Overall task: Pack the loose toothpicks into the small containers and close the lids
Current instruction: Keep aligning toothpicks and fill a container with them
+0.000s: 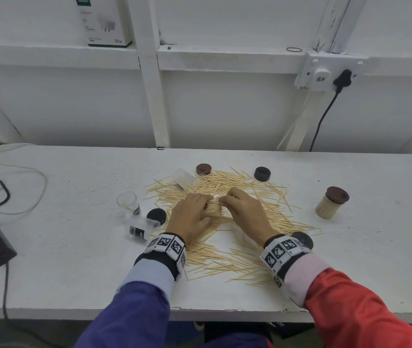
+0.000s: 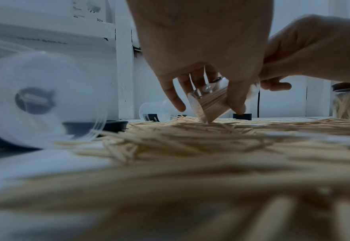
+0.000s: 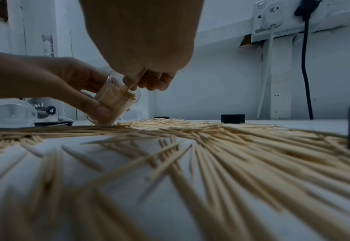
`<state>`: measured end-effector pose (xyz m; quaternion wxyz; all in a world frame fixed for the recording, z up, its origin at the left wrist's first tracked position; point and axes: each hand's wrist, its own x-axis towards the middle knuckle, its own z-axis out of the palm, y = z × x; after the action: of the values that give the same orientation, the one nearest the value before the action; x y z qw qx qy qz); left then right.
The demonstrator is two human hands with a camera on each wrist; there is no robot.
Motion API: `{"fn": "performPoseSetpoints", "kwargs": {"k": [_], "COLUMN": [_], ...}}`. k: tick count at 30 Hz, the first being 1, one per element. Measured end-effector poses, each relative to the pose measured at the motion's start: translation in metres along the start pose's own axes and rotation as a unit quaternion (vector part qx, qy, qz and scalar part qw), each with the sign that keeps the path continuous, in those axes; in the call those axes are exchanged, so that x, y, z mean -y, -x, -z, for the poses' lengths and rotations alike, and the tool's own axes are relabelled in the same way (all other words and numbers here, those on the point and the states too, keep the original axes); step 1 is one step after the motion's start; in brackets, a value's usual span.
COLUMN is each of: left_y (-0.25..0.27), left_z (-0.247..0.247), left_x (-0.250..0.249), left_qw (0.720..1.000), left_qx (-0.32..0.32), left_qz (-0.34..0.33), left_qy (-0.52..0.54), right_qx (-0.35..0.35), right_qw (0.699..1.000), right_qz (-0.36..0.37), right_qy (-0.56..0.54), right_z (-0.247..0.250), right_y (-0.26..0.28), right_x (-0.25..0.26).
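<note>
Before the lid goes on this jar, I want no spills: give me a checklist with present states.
1. Jar held by left hand: ok.
2. Jar upright: not ok, tilted, base on the table.
3. Jar full: cannot tell.
4. Right hand free for a lid: not ok, fingers at the jar mouth.
5. Lid nearby: ok, black lid beside left hand.
6. Toothpicks all packed: not ok, many loose.

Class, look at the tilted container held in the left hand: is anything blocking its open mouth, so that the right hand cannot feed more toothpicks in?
Nothing visible blocks it. The left hand grips the tilted container, already nearly full of toothpicks. Its mouth faces the right hand, whose fingertips sit right at the rim. No lid covers it.
</note>
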<state>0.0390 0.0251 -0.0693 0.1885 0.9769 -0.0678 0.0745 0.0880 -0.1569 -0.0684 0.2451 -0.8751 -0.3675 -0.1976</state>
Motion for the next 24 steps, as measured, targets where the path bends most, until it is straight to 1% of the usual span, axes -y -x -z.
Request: {"fn": "performPoseSetpoints", "kwargs": {"k": [3,5,10,13,16,20,24], "left_y": [0.0006,0.0011,0.0002,-0.0003,-0.0009,-0.0003,0.0003], "left_z": [0.0009,0.0023,0.0024,0.0017,0.0006,-0.0027,0.0009], "left_x": [-0.0002,-0.0008,-0.0028,-0.0034,-0.0032,0.0005,-0.0008], "left_qw": [1.0,1.0,0.998,0.998,0.997,0.997,0.996], "left_qx": [0.005,0.011,0.026,0.031,0.034,0.041,0.038], "left_qz": [0.006,0.006,-0.009,-0.019,-0.023,-0.019,-0.013], "left_qy": [0.007,0.009,0.055,0.06,0.061,0.065,0.076], "right_qx": [0.036,0.043,0.014,-0.005,-0.013,-0.016,0.022], "right_qw": [0.998,0.996,0.995,0.993,0.994,0.997,0.997], "right_qz": [0.001,0.0,0.01,-0.017,-0.025,-0.029,-0.021], "right_qy": [-0.053,-0.075,-0.093,-0.113,-0.108,-0.07,-0.077], "right_z": [-0.0019,-0.0011,0.0019,0.0049,0.0061,0.006,0.0027], "right_y": [0.0004,-0.0005,-0.0003,0.0,0.0001,0.0,0.0009], "right_x": [0.0006,0.0006,0.0011,0.0025,0.0035,0.0036,0.0022]}}
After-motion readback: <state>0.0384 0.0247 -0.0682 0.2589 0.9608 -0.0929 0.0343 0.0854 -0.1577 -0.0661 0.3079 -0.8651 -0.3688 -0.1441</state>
